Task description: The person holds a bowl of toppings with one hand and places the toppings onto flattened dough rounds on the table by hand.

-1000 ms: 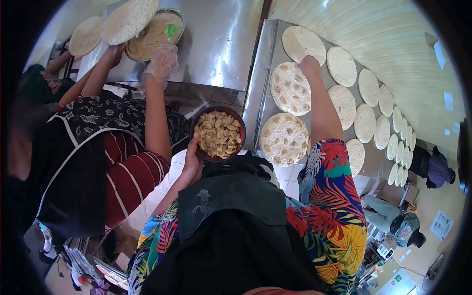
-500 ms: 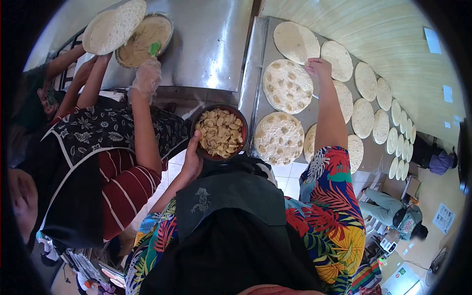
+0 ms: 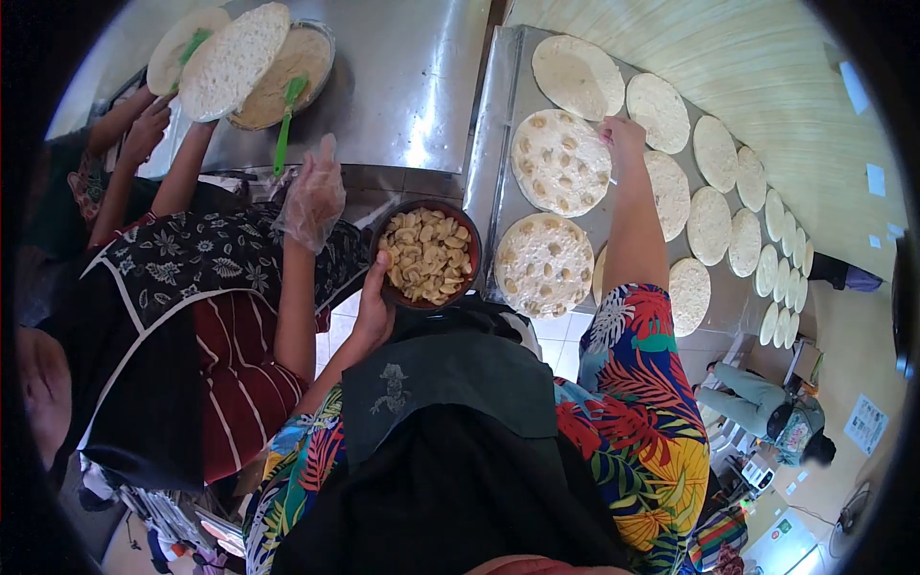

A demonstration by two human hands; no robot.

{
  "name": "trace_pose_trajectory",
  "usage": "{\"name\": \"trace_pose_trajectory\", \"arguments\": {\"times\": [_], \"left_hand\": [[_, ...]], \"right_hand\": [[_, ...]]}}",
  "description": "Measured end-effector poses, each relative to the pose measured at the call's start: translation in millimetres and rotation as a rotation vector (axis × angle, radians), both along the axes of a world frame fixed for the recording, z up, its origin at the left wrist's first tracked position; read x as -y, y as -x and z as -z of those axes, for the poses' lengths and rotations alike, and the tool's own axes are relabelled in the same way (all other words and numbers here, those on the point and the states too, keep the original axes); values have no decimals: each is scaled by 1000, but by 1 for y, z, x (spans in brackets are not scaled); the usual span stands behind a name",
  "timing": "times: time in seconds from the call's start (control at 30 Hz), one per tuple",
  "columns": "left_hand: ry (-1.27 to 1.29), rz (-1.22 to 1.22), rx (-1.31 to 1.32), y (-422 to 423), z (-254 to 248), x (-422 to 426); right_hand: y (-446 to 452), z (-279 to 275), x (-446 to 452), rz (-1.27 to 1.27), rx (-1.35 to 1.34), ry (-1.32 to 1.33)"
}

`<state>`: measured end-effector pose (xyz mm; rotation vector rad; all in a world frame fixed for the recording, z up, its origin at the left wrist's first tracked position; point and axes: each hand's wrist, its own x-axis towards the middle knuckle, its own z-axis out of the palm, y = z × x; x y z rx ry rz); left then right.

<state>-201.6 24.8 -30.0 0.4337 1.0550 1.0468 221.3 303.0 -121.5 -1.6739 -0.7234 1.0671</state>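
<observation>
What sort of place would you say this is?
Probably a commercial kitchen making pizzas or flatbreads: rows of dough rounds cover a metal table, a bowl holds sliced mushrooms, and aproned people work side by side.

Bright, pale indoor light in a fisheye view

White glare streaks the metal table (image 3: 393,86); the wall (image 3: 767,115) bends and the far flatbreads (image 3: 781,278) look squeezed toward the dark, rounded edges. The black apron (image 3: 441,489) sinks into deep shade; the breads nearby look fairly sharp.
</observation>
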Motion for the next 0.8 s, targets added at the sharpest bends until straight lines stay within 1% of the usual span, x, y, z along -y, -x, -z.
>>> {"name": "trace_pose_trajectory", "arguments": {"times": [0.1,0.23,0.33,0.4,0.43,0.5,0.57,0.63,0.7,0.73,0.8], "left_hand": [[-15,-37,18,0,3,0],[4,-15,47,-1,-4,-1],[52,-52,63,-5,-10,-3],[35,-53,53,-6,-9,-3],[36,-54,52,-6,-9,-3],[32,-31,102,-7,-9,-3],[28,-26,99,-7,-9,-2],[23,-21,95,-8,-7,0],[21,23,11,-8,-4,0],[22,21,10,-8,-4,0],[26,19,51,-9,-4,-1]], "right_hand": [[-2,-2,9,-28,-23,-25],[6,-10,15,-42,-15,-11],[11,-15,14,-12,-1,41],[14,-17,13,-49,201,91],[9,-5,9,-49,200,92],[6,9,4,-32,617,11],[9,13,7,-6,648,-17],[22,5,15,21,677,-46],[32,-3,20,18,876,92],[34,-3,22,16,875,93],[40,-3,25,19,1071,182]]}}
